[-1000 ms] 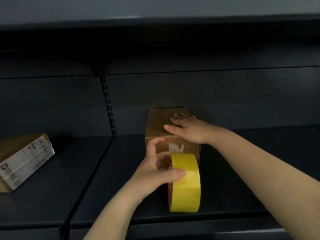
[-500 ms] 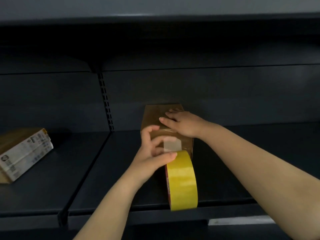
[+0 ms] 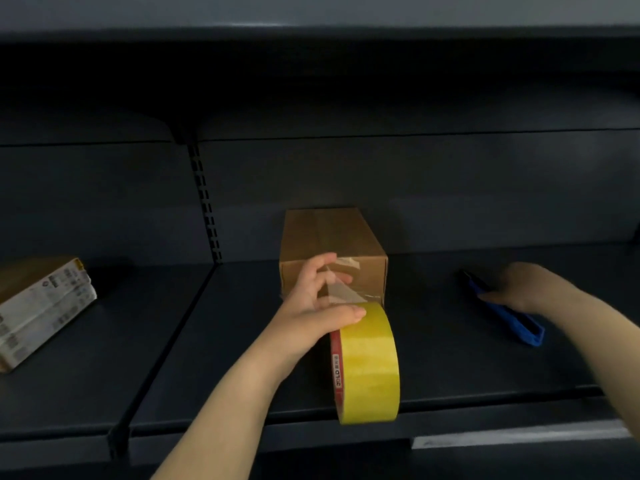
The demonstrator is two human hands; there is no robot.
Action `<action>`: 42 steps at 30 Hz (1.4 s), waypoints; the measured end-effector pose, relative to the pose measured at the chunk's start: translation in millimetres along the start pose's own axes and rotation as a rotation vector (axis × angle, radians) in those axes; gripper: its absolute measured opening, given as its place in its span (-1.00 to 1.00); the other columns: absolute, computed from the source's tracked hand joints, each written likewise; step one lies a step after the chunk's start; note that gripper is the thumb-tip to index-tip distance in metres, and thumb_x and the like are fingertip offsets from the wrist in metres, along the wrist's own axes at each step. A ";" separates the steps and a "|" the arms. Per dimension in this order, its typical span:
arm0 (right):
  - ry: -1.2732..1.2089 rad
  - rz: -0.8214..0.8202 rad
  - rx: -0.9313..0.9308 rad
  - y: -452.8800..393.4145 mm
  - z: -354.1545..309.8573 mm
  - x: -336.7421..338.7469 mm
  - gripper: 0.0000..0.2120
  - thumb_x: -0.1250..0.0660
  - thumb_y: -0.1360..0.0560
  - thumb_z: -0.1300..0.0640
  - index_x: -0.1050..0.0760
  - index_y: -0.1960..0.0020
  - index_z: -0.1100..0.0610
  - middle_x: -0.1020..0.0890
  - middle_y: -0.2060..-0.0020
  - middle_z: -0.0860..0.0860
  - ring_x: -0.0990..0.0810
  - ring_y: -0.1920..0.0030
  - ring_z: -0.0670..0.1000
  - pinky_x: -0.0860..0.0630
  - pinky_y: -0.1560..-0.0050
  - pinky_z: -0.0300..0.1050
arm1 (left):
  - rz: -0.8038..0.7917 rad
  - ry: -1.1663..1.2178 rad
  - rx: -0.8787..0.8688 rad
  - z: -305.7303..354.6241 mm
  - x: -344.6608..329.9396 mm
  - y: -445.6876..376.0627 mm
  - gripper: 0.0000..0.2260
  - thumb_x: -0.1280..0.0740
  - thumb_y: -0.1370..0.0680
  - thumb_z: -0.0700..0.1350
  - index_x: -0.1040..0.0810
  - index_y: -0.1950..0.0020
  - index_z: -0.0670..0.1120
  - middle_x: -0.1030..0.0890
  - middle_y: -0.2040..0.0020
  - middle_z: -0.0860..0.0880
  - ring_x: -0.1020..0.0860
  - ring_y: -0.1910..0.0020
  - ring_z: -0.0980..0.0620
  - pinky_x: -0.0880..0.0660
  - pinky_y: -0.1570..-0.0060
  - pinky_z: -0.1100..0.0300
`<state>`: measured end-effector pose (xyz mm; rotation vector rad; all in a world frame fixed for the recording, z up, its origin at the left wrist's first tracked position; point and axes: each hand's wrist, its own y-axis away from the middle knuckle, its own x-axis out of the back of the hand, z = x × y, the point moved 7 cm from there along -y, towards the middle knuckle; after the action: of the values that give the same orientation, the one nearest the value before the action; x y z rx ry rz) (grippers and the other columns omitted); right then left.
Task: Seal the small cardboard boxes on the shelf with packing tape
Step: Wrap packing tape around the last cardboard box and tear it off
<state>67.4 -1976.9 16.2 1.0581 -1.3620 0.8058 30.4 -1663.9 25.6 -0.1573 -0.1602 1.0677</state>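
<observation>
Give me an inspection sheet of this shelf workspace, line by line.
Surface: dark metal shelf, dimly lit.
Job's things: small cardboard box at the back centre, a strip of clear tape running from its front face to the yellow tape roll, which stands on edge near the shelf's front lip.
Clutter: labelled package lying at the far left; blue cutter lying to the right of the box.
Grippers: left hand on the top of the roll and the tape strip; right hand on the blue cutter, grip unclear.
Cables: nothing seen.
Surroundings: slotted upright on the back panel; another shelf overhead.
</observation>
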 end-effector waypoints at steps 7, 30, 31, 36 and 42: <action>-0.276 0.100 0.170 7.5 -3.1 1.8 -0.55 -0.43 -0.41 0.19 -0.35 -0.21 0.21 -0.50 -0.11 0.21 -0.58 0.03 0.11 -0.50 0.09 -0.12 | 0.052 -0.006 0.017 -3.1 1.1 1.7 -0.34 -0.47 -0.19 0.07 -0.29 -0.23 0.30 -0.46 -0.21 0.02 -0.59 -0.07 0.01 -0.51 0.04 0.18; 0.619 0.508 0.910 153.8 -162.5 58.6 -0.41 -0.15 -0.51 0.18 0.00 -0.41 -0.20 -0.48 -0.04 -0.10 -0.21 0.48 -0.13 -0.10 0.55 -0.21 | 0.085 0.107 -0.067 -0.5 -0.4 7.5 -0.34 -0.45 -0.17 -0.07 -0.37 -0.26 0.12 -0.49 -0.21 -0.01 -0.61 0.23 0.21 -0.52 0.24 0.37; 0.646 0.484 0.907 152.3 -164.2 59.5 -0.46 -0.15 -0.51 0.18 -0.08 -0.39 -0.19 -0.50 -0.04 -0.08 -0.23 0.47 -0.13 -0.10 0.54 -0.21 | 0.088 0.114 -0.068 0.3 0.3 7.4 -0.34 -0.45 -0.17 -0.08 -0.38 -0.25 0.11 -0.49 -0.21 -0.01 -0.62 0.21 0.20 -0.52 0.23 0.37; 0.683 0.338 1.002 149.7 -151.7 50.2 -0.52 -0.13 -0.54 0.12 -0.16 -0.38 -0.26 -0.51 0.04 -0.16 -0.52 0.14 -0.07 -0.26 0.37 -0.19 | 0.094 0.085 -0.064 1.9 5.3 10.5 -0.34 -0.44 -0.17 -0.03 -0.38 -0.25 0.17 -0.54 -0.19 0.09 -0.62 0.00 0.12 -0.53 0.13 0.31; -0.062 0.036 0.879 101.6 -79.3 67.4 -0.59 -0.29 -0.43 -0.06 -0.34 -0.09 -0.56 -0.61 0.17 -0.41 -0.57 0.17 -0.34 -0.48 0.17 -0.38 | 0.096 0.108 -0.064 -1.5 6.9 12.5 -0.40 -0.41 -0.18 -0.03 -0.42 -0.22 0.15 -0.52 -0.22 0.07 -0.60 -0.05 0.08 -0.53 0.06 0.24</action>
<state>7.6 -1876.2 102.5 1.7349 -1.0716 1.4707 23.3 -1652.0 21.9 -0.2821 -0.0902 1.1471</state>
